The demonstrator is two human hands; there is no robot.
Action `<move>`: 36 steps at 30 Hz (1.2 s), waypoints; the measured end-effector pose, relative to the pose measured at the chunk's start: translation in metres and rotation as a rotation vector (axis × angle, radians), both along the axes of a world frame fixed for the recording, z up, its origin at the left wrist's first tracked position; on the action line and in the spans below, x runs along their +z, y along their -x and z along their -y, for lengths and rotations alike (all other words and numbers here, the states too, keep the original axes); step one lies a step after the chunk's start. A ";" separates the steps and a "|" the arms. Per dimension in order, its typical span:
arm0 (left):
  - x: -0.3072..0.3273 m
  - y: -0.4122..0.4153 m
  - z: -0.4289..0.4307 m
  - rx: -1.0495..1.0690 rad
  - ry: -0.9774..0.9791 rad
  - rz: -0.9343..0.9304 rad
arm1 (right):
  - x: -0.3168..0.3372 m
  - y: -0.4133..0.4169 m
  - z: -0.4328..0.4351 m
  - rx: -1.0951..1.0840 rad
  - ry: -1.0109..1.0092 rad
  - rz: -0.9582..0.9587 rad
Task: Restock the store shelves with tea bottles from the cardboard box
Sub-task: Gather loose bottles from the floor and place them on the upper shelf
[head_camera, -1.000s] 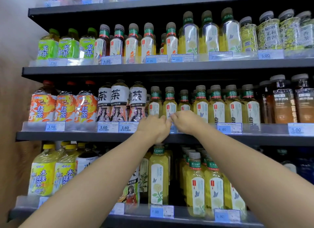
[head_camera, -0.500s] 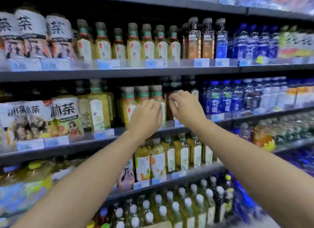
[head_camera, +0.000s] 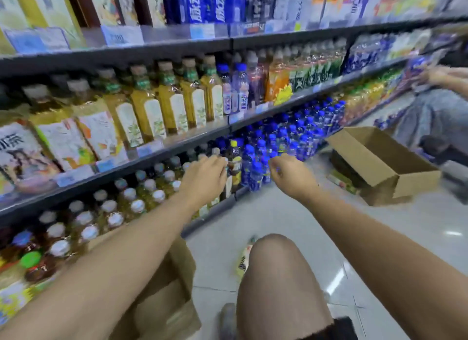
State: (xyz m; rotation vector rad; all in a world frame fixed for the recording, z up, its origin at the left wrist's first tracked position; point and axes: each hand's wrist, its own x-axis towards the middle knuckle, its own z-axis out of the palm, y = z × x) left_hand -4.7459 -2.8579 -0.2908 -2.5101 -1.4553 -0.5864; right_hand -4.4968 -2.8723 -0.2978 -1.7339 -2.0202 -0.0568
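My left hand (head_camera: 205,177) and right hand (head_camera: 291,175) hover empty, fingers loosely curled, free I reckon to dip into the cardboard box (head_camera: 164,301) beneath my left arm, while tea bottles (head_camera: 174,106) line the shelf (head_camera: 192,140) above.

The left hand (head_camera: 205,177) and right hand (head_camera: 291,173) curl their blurred fingertips away, so any hold is unclear. Under the left forearm (head_camera: 114,263) the cardboard box (head_camera: 164,301) is half hidden, cut by the edge.
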 end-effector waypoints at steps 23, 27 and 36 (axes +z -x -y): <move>-0.266 -0.129 0.015 -0.052 0.590 -0.243 | -0.294 -0.137 0.097 -0.345 0.862 -0.142; -0.334 -0.139 0.010 -0.043 0.773 -0.271 | -0.356 -0.148 0.113 -0.590 1.094 -0.247; -0.428 -0.169 0.011 0.129 1.115 -0.236 | -0.448 -0.139 0.119 -1.107 1.305 -1.133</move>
